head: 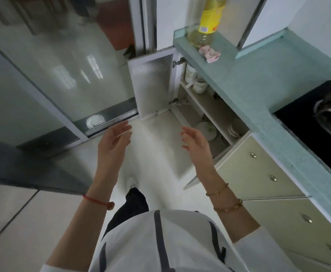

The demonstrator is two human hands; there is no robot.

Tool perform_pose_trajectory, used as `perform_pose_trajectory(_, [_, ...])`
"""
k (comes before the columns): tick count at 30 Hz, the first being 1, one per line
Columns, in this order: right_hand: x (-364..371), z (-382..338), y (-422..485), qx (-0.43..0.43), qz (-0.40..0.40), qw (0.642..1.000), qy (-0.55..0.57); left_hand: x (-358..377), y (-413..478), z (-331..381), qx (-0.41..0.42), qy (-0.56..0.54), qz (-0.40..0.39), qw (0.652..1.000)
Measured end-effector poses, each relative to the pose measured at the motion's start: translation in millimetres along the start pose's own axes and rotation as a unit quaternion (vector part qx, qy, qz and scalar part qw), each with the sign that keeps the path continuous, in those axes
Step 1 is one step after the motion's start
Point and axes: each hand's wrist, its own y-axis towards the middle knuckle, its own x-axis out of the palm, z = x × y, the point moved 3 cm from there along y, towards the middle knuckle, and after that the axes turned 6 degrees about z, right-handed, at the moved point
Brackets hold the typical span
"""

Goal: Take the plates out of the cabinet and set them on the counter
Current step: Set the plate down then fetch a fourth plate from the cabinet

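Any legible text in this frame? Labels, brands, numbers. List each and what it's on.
Nothing here can be read.
On the bottle, the yellow label: it carries print, but it is too blurred to read.
The cabinet door, drawer fronts, counter and hob: no text visible.

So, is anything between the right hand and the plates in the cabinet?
Nothing shows there in the head view: the stretch from right hand to plates is bare, the cabinet door open.
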Motion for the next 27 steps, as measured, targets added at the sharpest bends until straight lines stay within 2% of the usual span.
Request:
perform_pose_trajectory(6, [58, -25, 61, 0.009, 0.109, 0.994, 0.020, 14, 139, 25, 0.011, 0.027, -0.122, 0.992])
perform_pose_trajectory(12, [70, -30, 112, 0.052, 0.228, 0.971, 0.054, 69, 234, 31, -0.002, 0.065, -0.227, 0.972])
perform_pose_trajectory(18, [57, -22, 162, 0.064, 0.300, 0.949, 0.071, 142, 293, 19, 0.000, 0.060, -0.313, 0.948])
perform_pose_trajectory(27, [27, -5, 254, 0.111, 0.376, 0.916, 0.082, 251, 360, -8, -0.006, 0.074, -0.384, 0.920])
